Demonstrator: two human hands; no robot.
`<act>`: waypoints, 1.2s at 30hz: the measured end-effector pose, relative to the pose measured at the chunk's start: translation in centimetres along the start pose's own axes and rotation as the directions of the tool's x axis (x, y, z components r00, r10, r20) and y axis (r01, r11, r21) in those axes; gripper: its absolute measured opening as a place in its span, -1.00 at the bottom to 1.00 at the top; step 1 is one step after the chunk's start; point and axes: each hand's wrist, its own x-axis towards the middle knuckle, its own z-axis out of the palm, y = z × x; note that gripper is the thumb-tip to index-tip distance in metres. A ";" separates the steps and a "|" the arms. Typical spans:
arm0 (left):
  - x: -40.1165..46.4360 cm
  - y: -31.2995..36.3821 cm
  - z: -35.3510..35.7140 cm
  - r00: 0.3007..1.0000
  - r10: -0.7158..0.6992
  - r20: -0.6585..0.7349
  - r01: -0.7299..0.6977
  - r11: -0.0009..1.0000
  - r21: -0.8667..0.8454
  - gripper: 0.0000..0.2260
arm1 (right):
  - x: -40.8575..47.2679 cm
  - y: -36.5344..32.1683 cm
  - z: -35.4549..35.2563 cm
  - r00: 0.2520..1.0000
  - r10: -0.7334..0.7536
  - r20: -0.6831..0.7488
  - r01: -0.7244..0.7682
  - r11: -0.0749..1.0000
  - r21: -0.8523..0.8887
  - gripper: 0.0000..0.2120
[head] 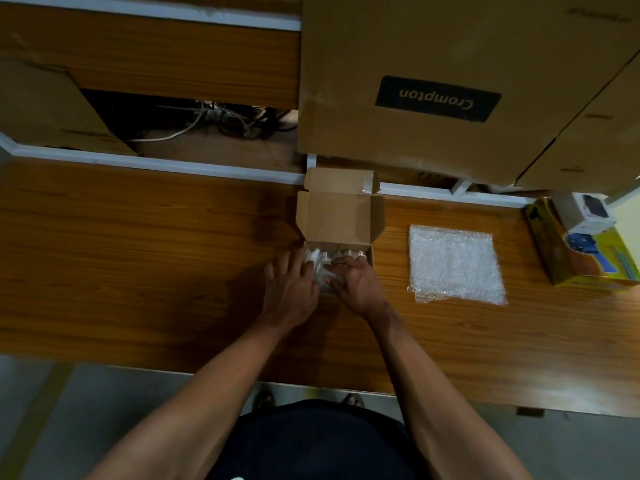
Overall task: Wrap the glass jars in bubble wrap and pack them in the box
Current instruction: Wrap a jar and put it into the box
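A small open cardboard box (341, 220) sits on the wooden table (138, 254), its lid flaps folded back away from me. At the box's opening lies a bubble-wrapped jar (320, 268), white and crinkled, partly hidden by my fingers. My left hand (291, 289) presses on the bundle from the left. From the right, my right hand (356, 284) closes over it. Another wrapped item (353, 252) shows deeper in the box. A flat sheet of bubble wrap (455, 265) lies on the table to the right of the box.
A large brown Crompton carton (436, 81) stands behind the small box. At the far right sits a yellow package with a blue tape dispenser (588, 251) and a small white box (585, 211). Loose cables (221, 123) lie in a recess at the back.
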 end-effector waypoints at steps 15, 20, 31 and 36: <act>-2.6 -1.4 1.0 0.997 0.047 -0.066 -0.054 0.993 -0.110 -0.66 | -0.5 -0.7 0.1 0.995 0.073 0.068 -0.069 0.996 -0.063 -0.65; -1.8 -1.1 -0.5 0.999 0.020 -0.044 -0.025 0.991 -0.131 -0.61 | -0.4 -0.7 -0.2 0.992 0.084 0.093 -0.076 0.993 -0.087 -0.66; 0.1 0.1 -1.5 0.992 0.082 0.099 -0.082 0.997 -0.013 -0.55 | -0.1 -0.9 -0.3 0.989 0.086 0.117 -0.072 0.991 -0.116 -0.66; 0.1 -0.3 -0.5 0.981 0.122 0.152 -0.126 0.992 0.014 -0.45 | -0.1 -0.3 0.3 0.992 0.080 0.097 -0.069 0.991 -0.112 -0.68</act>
